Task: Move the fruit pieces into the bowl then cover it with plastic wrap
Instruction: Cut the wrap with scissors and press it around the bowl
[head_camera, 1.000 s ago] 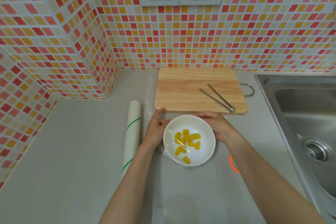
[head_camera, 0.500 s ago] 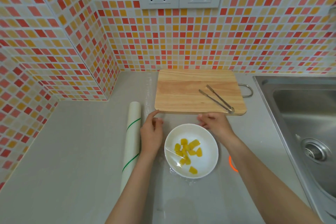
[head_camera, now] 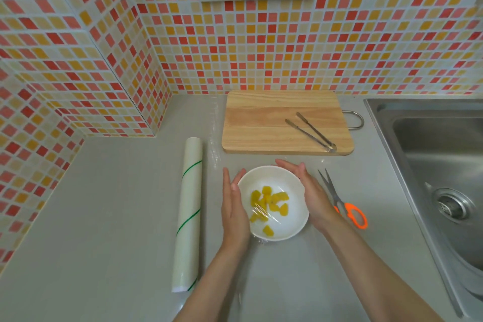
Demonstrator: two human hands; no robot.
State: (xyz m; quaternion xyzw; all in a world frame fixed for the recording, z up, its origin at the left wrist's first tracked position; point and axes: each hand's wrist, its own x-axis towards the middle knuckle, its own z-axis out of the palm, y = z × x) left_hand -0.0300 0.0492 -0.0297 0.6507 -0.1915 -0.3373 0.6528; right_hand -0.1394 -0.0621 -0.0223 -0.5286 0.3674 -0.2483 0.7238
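So the white bowl (head_camera: 273, 202) sits on the grey worktop (head_camera: 117, 217), just in front of the wooden cutting board (head_camera: 285, 123), with the yellow fruit pieces (head_camera: 269, 202) inside it. Plastic wrap (head_camera: 261, 213) is stretched over the bowl; you can see the shiny creases above the fruit.

The left hand (head_camera: 234, 206) is flat against the bowl's left edge, grip apart, fingers straight. The right hand (head_camera: 309, 191) is cupped along the bowl's right edge, also spread, not clamped on anything.

Right of the bowl, just past the right hand, lie orange-handled scissors (head_camera: 339, 201). Left of the bowl is the wrap roll (head_camera: 188, 213), with a bare strip between. Metal tongs (head_camera: 312, 134) rest on the board behind the bowl. Further right of the bowl is the sink (head_camera: 428, 165). The worktop in front of the bowl holds only the forearms.
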